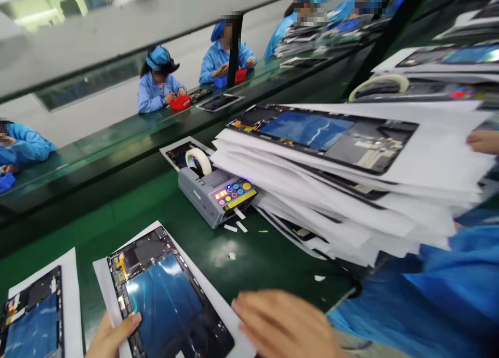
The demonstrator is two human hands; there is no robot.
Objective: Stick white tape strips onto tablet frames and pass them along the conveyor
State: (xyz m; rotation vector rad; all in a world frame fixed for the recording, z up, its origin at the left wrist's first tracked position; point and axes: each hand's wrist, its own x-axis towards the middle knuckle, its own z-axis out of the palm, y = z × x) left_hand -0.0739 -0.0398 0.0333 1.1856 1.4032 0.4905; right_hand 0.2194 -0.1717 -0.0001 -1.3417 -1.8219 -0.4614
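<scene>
Your left hand (113,337) grips the tablet panel (163,295) on its white backing sheet at the edge, thumb on top. Your right hand (284,321) is open, blurred, at the panel's right edge. Beyond: tape dispenser (214,194), then stack of panels (331,191) on green bench (187,264).

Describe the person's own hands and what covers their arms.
The left hand and the right hand are both bare, with no gloves. The right arm is covered by a loose, creased, bright blue smock sleeve of slightly glossy fabric. The left arm's sleeve is out of view.
</scene>
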